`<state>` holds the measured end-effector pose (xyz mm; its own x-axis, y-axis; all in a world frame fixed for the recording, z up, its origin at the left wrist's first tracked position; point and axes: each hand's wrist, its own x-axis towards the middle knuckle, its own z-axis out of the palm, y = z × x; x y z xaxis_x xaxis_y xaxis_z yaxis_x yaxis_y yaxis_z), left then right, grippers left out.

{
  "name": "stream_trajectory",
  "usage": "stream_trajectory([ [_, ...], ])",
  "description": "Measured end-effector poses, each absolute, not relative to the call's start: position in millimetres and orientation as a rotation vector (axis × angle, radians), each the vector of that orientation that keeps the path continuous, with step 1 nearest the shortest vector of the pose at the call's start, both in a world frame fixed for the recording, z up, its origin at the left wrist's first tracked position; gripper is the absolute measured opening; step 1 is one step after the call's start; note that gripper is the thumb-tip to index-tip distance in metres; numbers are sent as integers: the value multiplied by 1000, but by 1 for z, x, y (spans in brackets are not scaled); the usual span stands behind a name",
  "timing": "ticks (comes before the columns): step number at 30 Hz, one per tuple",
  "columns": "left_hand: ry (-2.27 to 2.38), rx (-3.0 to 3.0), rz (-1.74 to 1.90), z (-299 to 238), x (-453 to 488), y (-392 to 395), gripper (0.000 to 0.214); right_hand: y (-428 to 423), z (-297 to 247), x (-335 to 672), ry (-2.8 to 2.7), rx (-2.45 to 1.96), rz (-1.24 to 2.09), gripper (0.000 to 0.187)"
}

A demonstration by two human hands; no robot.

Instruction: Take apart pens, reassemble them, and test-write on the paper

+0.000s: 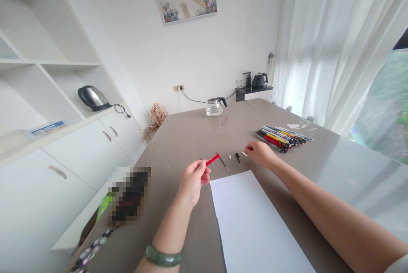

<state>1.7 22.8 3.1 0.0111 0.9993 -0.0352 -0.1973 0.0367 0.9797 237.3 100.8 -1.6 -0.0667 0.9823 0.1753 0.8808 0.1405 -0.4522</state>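
Note:
My left hand (195, 179) is closed in a pinch round one end of a red pen barrel (213, 160), held above the table and pointing up to the right. My right hand (259, 154) rests low over the table with its fingers curled together at a small white pen piece (244, 153). Between the hands lie a thin pen refill (224, 163), a tiny white part (230, 157) and a black pen part (237, 157). A few small bits near my left hand are partly hidden. A white sheet of paper (251, 218) lies in front of me.
A pile of pens (282, 138) lies at the right, with white scraps (298, 125) behind it. Farther back stands a glass pot (214, 107) on the brown table (191, 133). A bead string (92, 249) and a blurred-out dark item (130, 196) sit at the left edge.

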Motion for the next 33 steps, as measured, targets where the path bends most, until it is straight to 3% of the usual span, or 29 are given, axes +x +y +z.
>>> stream_trajectory([
  [6, 1015, 1068, 1243, 6, 12, 17, 32, 61, 22, 193, -1886, -1218, 1101, 30],
  [13, 1092, 1309, 1092, 11, 20, 13, 34, 39, 16, 167, -1527, -973, 1288, 29],
  [20, 1190, 1691, 996, 12, 25, 6, 36, 60, 21, 189, -1495, -1097, 1116, 28],
  [25, 1012, 2193, 558, 14, 25, -4, 33, 100, 17, 250, -1674, -1682, 478, 27],
  [29, 946, 2271, 269, 13, 22, -6, 42, 114, 1, 272, -1876, -1946, 227, 25],
  [33, 946, 2281, 212, 13, 21, -4, 56, 117, -13, 272, -1936, -1979, 201, 26],
])
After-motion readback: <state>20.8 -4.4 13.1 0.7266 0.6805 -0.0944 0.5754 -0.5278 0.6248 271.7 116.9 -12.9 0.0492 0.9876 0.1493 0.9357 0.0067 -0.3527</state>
